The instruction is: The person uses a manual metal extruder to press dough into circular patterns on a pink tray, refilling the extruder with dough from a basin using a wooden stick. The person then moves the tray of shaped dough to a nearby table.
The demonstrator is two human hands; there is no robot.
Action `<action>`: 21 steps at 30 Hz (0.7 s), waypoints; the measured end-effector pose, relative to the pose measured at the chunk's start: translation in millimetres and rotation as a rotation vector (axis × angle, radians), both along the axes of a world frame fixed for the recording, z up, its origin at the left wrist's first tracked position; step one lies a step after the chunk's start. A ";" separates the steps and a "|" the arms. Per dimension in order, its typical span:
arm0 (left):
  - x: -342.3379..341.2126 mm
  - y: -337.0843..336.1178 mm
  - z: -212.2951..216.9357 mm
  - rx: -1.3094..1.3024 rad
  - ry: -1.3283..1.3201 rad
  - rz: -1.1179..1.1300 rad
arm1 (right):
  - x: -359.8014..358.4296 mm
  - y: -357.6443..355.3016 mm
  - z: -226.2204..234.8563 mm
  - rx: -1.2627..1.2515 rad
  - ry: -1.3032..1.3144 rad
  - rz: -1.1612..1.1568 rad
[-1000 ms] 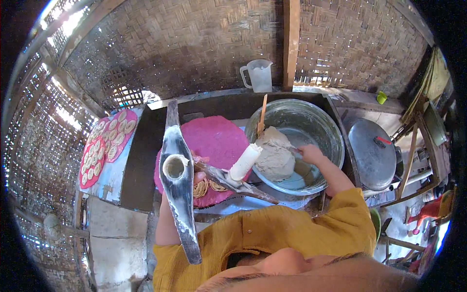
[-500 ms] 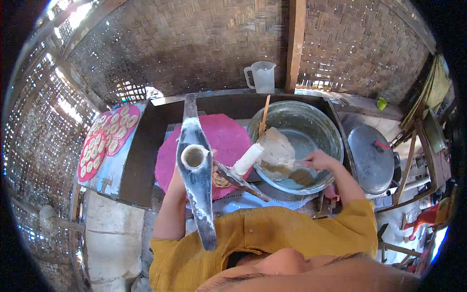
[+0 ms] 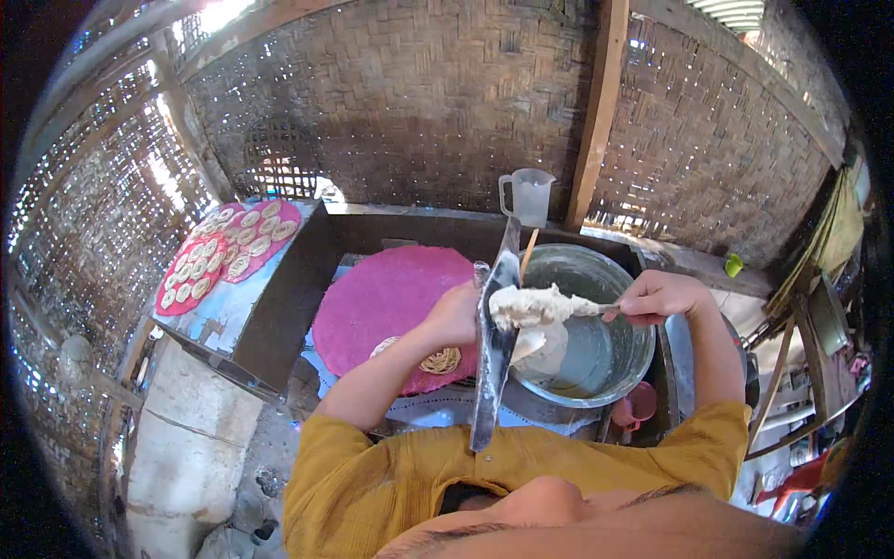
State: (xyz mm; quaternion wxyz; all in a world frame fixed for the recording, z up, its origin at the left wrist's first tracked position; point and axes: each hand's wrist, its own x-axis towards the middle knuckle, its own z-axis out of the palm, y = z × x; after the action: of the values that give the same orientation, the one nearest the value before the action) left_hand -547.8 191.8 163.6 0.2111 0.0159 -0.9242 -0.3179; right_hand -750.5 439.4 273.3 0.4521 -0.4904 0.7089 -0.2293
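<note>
Off-white lumpy dough (image 3: 535, 306) on a slim grey utensil (image 3: 607, 308), pinched in the right hand (image 3: 666, 296), lies leftward across the long, dark, white-smeared bar (image 3: 494, 382) the left hand (image 3: 453, 317) grips.

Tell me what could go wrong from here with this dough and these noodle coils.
The dough clump heaped on the utensil in the right hand could slip off. The wooden press, supported by the left hand, might tilt if that grip loosens. The left forearm seems to cross above the noodle coils and could brush them.
</note>
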 end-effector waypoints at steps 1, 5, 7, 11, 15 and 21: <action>1.3 3.4 5.5 0.022 -0.030 0.011 | 0.4 -2.2 3.8 0.038 0.165 0.038; -1.3 2.3 0.7 -0.029 -0.067 0.076 | 26.5 -18.8 35.0 -0.510 1.047 0.197; -1.6 1.5 -5.5 -0.020 -0.034 0.072 | 58.8 -32.2 53.9 -0.564 1.229 0.274; -9.2 1.2 -9.9 -0.007 -0.039 0.165 | 92.5 -57.5 30.3 -0.784 1.554 0.398; -12.3 -0.8 -7.9 0.036 -0.118 0.222 | 109.0 -55.4 -2.9 -0.900 1.889 0.503; -32.1 -23.7 -43.4 -0.037 -0.166 0.244 | 92.1 -17.6 27.8 -0.937 1.706 0.318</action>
State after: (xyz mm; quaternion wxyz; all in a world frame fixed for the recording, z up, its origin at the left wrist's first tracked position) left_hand -579.9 168.1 120.2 0.1713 0.1506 -0.9353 -0.2703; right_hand -658.4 421.9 301.1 -0.4254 -0.7104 0.5607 0.0071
